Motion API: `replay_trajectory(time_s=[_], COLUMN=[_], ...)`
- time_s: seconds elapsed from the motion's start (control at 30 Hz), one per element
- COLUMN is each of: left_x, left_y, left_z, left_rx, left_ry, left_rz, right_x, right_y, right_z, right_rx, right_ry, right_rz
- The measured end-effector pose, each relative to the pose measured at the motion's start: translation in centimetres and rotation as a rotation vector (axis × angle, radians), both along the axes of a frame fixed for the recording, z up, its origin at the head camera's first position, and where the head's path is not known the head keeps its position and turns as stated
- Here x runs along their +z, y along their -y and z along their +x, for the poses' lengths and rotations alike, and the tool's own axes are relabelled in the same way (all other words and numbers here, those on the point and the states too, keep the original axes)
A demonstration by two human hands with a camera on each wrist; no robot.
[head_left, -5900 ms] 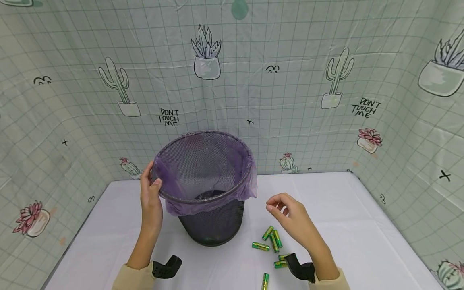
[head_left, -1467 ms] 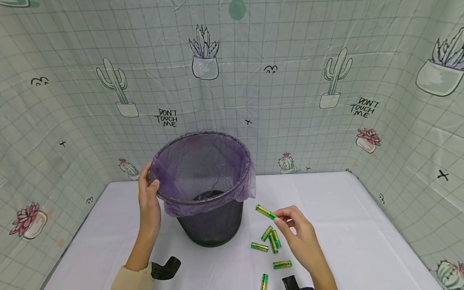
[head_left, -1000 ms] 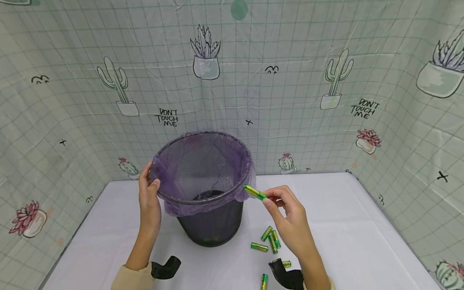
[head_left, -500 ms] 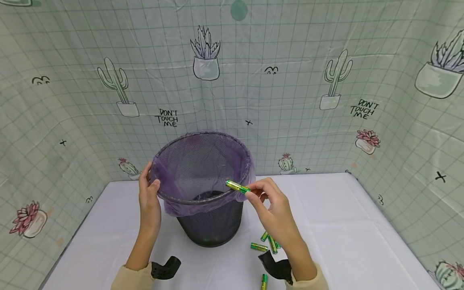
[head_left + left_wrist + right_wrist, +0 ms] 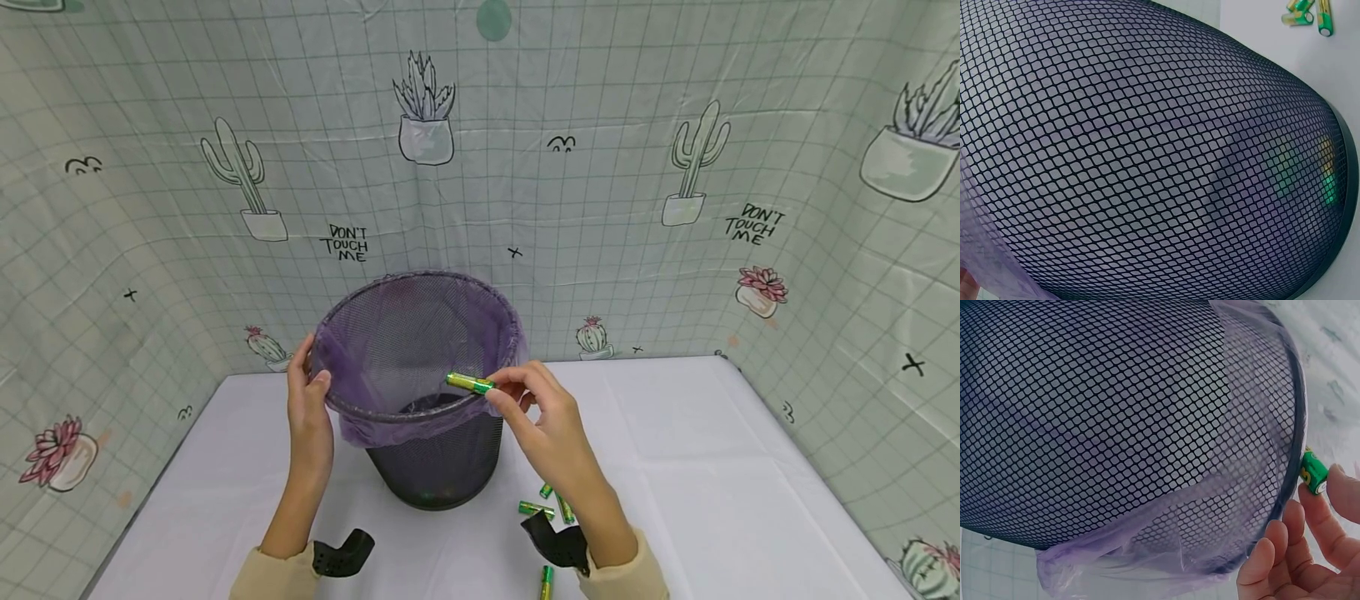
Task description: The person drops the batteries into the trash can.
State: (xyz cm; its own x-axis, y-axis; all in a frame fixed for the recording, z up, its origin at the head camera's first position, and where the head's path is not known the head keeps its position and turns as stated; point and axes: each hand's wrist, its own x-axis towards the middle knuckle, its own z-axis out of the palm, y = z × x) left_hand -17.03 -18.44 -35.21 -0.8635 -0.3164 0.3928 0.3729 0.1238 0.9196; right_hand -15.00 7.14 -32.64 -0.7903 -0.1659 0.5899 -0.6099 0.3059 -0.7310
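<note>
A black mesh wastebasket (image 5: 438,475) stands on the table, lined with a thin purple bag (image 5: 390,432) folded over its rim. My left hand (image 5: 309,408) grips the rim on the left side, thumb inside and fingers outside. Over the right part of the opening, my right hand (image 5: 543,417) pinches a green and yellow battery (image 5: 470,382) by one end between thumb and fingers. In the right wrist view only the battery's end (image 5: 1316,475) shows, just past the rim. Low in the basket, blurred green and yellow shapes (image 5: 1329,181) show through the mesh in the left wrist view.
More batteries (image 5: 536,509) lie on the white tablecloth (image 5: 712,467) right of the basket, partly hidden behind my right forearm. Another battery (image 5: 547,582) lies near the bottom edge of the view. A printed cloth (image 5: 480,192) hangs behind and at both sides.
My right hand, holding nothing at first, has picked up a battery from the table. It has carried it left and up to above the basket's opening. My left hand has stayed on the rim.
</note>
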Motion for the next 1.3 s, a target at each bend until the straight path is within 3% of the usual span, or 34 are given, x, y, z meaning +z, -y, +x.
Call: replay_trajectory(time_s=[0.53,0.93,1.3], left_x=[0.0,0.0,0.1], left_y=[0.0,0.0,-0.1], left_z=[0.0,-0.1,-0.1], left_rx=[0.003,-0.009,-0.009], left_ry=[0.005,-0.012,-0.001], left_rz=[0.010,0.025,0.022], right_x=[-0.2,-2.5,-5.5], right_y=[-0.2,-2.8,-5.7], right_z=[0.1,0.7,0.8], right_rx=[-0.016,-0.082,-0.155], right_ry=[-0.004,0.036,0.218], right_rz=[0.010,0.042,0.126])
